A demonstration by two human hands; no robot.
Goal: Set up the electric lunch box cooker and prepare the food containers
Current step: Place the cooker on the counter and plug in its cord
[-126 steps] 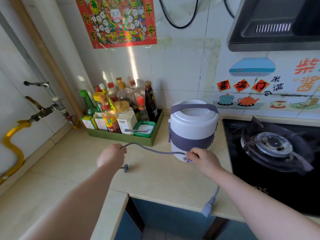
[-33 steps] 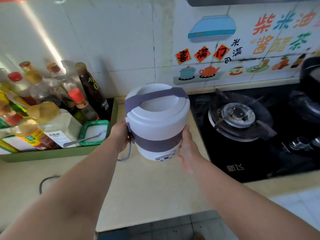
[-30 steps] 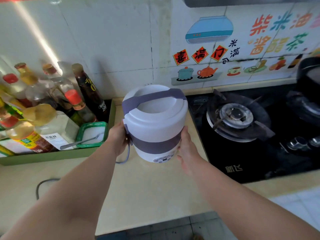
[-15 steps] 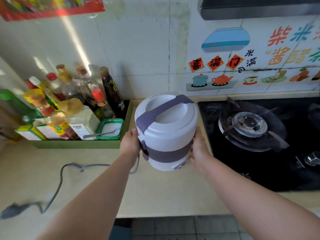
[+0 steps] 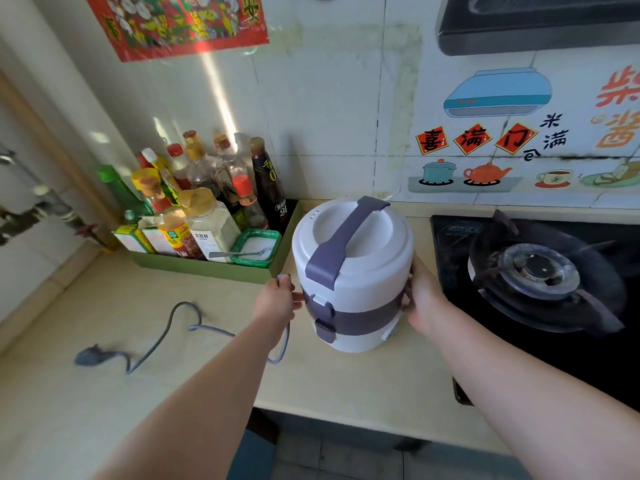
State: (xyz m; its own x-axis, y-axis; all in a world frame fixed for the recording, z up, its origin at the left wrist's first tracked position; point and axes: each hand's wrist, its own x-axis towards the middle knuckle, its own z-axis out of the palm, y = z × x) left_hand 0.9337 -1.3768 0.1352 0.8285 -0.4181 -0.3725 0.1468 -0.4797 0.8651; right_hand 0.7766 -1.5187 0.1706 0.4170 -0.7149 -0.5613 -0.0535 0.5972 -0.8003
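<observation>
The white electric lunch box cooker [image 5: 360, 271], with a purple band and a purple carry handle across its lid, stands upright on the beige counter [image 5: 346, 379]. My left hand [image 5: 277, 299] presses its left side and my right hand [image 5: 424, 299] grips its right side. Its lid is closed and the side latches face me. A grey power cord [image 5: 180, 323] runs from under my left wrist across the counter to a plug [image 5: 93, 355] lying at the left. No food containers are visible.
A green tray [image 5: 207, 268] of sauce bottles and a small green-rimmed salt box with a spoon stands left of the cooker against the wall. A black gas stove [image 5: 540, 271] lies right of it. The counter's front edge is close below.
The cooker has turned between my hands, so its handle now runs front to back and the latches face me. The cord and plug have spread out to the left on the counter.
</observation>
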